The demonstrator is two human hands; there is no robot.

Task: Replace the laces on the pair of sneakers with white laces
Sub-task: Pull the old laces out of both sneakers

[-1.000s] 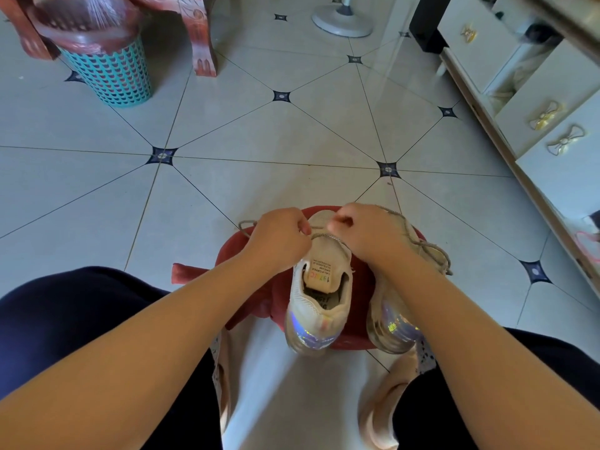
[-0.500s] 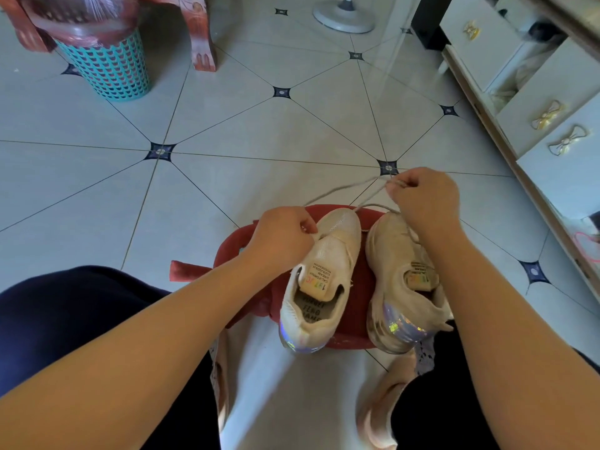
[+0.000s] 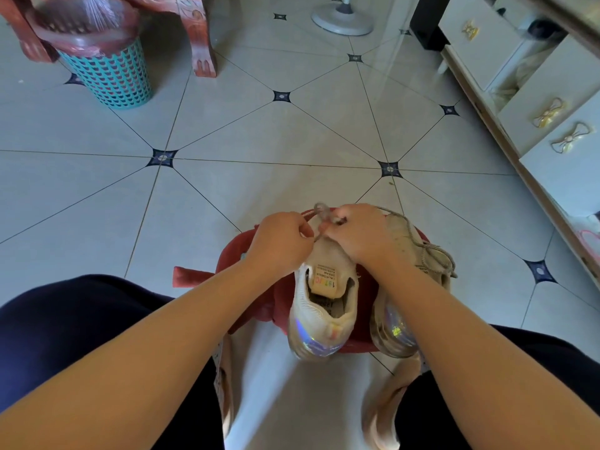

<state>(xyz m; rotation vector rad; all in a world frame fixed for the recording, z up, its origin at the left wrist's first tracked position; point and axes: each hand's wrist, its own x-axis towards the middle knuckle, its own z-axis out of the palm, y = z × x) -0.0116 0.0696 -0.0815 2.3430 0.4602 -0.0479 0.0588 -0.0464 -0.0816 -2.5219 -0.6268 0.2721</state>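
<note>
Tiled floor (image 3: 181, 241) carries a red stool (image 3: 227, 267); on it the right sneaker (image 3: 394, 332) stands beside the left sneaker (image 3: 321, 306), heels toward us. At the stool's far side our left hand (image 3: 282, 241) and right hand (image 3: 360, 235) curl together, each pinching the old grey lace (image 3: 321, 211). We judge unlacing underway; next we must draw that loop through an eyelet, probably hidden under our knuckles. Half a second ago the right hand was stretched beyond the stool.
</note>
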